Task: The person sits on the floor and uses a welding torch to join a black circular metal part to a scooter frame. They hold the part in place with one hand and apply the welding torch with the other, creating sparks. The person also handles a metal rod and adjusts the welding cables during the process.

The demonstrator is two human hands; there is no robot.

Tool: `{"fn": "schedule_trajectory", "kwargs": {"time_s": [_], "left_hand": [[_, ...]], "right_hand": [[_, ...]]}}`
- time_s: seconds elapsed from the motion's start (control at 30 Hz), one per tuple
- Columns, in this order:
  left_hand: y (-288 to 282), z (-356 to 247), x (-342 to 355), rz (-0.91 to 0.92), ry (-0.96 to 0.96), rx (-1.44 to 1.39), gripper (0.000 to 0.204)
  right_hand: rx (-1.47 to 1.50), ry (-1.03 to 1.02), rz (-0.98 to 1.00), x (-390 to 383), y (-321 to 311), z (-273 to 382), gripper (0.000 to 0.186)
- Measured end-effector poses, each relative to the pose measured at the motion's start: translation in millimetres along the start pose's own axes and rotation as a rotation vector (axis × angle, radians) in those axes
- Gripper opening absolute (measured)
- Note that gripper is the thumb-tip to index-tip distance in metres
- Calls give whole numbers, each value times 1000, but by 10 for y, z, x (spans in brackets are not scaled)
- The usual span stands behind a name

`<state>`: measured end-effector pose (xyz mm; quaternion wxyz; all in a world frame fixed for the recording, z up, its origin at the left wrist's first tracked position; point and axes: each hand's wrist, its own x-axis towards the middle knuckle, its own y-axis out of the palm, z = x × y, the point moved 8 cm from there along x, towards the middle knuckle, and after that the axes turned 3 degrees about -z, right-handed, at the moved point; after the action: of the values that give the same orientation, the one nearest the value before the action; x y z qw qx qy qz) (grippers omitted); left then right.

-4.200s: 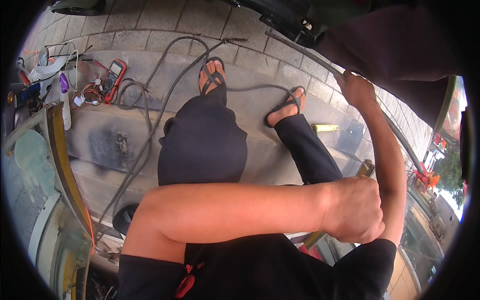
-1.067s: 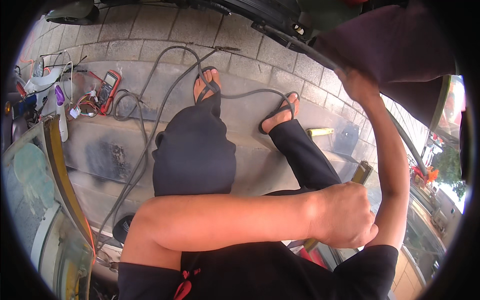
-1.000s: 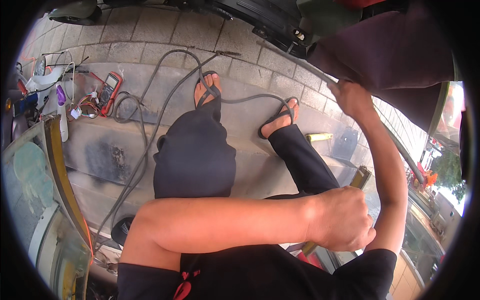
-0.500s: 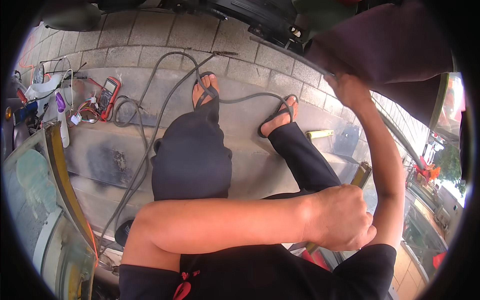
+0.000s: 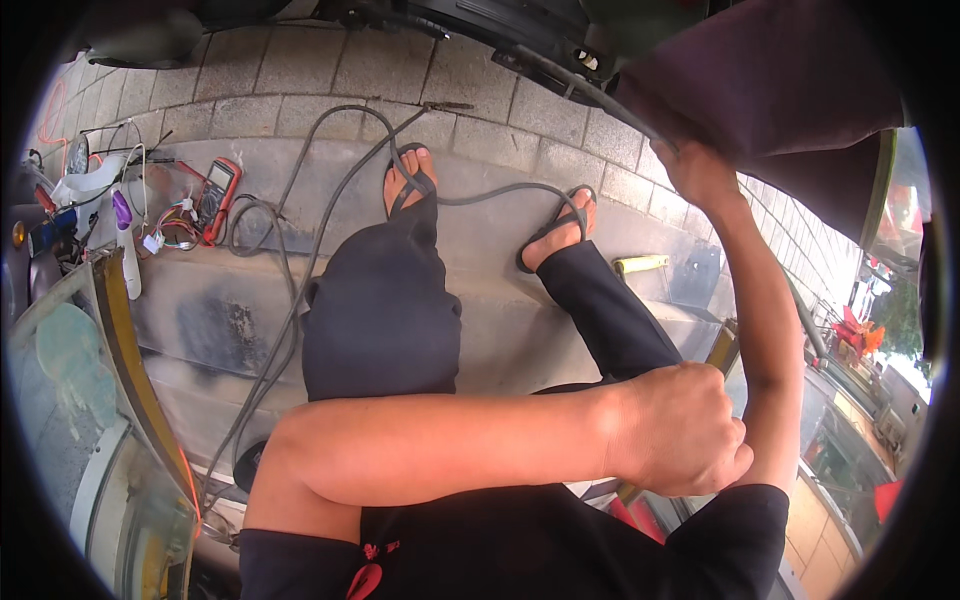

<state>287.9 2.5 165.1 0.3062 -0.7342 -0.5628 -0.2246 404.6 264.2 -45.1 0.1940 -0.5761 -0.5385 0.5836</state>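
My left forearm lies across my body from the left. My left hand [image 5: 682, 430] is a closed fist in front of my right arm, near its elbow. Its palm faces away, so whatever may be inside is hidden. Farther off at the upper right, my right hand [image 5: 697, 175] is closed around a long dark grey pole [image 5: 622, 113]. The pole slants from the top middle down to the right, partly behind my right forearm. Dark purple-brown cloth [image 5: 770, 85] hangs just beyond that hand.
A grey cable [image 5: 340, 195] loops over the step around my sandalled feet. To the left lie a red-cased multimeter [image 5: 217, 192], bundled wires [image 5: 178, 225] and a purple-and-white tool [image 5: 122, 208]. A yellow-handled item [image 5: 642, 264] lies by my right foot. Glass-sided panels flank me; dark machinery [image 5: 510, 35] stands ahead.
The pole has shifted slightly in angle, its far part sitting a little higher in view. Both hands keep almost the same place and grip.
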Motion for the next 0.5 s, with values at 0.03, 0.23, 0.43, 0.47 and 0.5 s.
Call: {"fn": "schedule_trajectory", "kwargs": {"time_s": [0.03, 0.23, 0.43, 0.47, 0.5], "left_hand": [[1, 22, 9, -7, 10, 3, 20], [23, 22, 18, -31, 7, 17, 21], [-16, 43, 15, -30, 1, -12, 22], [-27, 29, 22, -42, 6, -29, 22], [-39, 15, 23, -54, 10, -46, 22]], "right_hand": [[-18, -77, -33, -58, -47, 79, 62], [-74, -174, 29, -63, -13, 328, 62], [-169, -123, 160, -307, 105, 442, 64], [-131, -85, 121, -211, 114, 332, 64], [-93, -47, 82, -26, 153, 148, 64]]}}
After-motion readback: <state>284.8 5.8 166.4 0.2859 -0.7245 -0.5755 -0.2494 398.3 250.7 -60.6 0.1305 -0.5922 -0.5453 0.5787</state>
